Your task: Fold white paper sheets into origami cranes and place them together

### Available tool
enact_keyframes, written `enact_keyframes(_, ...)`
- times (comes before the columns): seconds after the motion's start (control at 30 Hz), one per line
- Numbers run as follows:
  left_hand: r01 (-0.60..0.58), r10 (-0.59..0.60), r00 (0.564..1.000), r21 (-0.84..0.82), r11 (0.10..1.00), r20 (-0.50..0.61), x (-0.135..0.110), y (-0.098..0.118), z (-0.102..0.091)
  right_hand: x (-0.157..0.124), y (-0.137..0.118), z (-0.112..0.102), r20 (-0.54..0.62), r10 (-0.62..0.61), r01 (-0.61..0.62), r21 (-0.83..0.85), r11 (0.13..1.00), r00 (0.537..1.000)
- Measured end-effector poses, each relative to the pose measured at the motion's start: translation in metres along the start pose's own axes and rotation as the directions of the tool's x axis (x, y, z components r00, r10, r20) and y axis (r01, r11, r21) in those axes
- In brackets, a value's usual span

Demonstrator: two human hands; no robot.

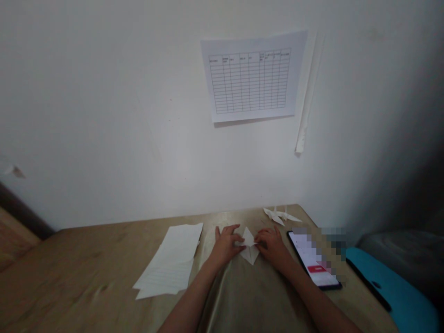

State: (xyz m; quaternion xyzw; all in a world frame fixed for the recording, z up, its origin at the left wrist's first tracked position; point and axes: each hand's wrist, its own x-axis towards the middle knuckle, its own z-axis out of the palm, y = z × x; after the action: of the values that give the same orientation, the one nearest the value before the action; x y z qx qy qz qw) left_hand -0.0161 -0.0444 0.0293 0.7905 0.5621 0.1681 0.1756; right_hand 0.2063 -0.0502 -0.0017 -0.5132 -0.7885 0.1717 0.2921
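Note:
A small piece of folded white paper (250,255) lies on the table between my hands, with a pointed top and creases down its lower half. My left hand (227,245) pinches its left side between thumb and index finger, the other fingers raised and spread. On the opposite side, my right hand (272,245) grips the right edge of the paper with its fingertips. Beyond my right hand, folded paper cranes (277,215) rest near the table's back edge. Fingers partly cover both side edges of the paper.
Left of my hands, a stack of white paper sheets (169,263) lies on the brown table (104,277). A lit phone (315,261) is at the right, partly pixelated. Past the table edge stands a blue object (391,291). A printed chart (253,78) hangs on the wall.

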Motion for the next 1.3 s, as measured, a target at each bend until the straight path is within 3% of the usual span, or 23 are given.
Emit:
enact_keyframes(0.47, -0.087, 0.099, 0.988, 0.106, 0.991, -0.117, -0.001, 0.009, 0.012, 0.001, -0.010, 0.005, -0.067, 0.044, -0.053, -0.145, 0.988, 0.997)
enact_keyframes(0.97, 0.152, -0.121, 0.976, 0.169, 0.974, -0.179, 0.002, 0.028, 0.016, 0.004, -0.022, 0.007, -0.112, 0.181, -0.206, -0.283, 0.937, 0.977)
enact_keyframes(1.3, 0.165, -0.146, 0.978, 0.125, 0.978, -0.151, 0.003, 0.030, 0.012, 0.006, -0.021, 0.004, -0.081, 0.202, -0.217, -0.276, 0.936, 0.976)
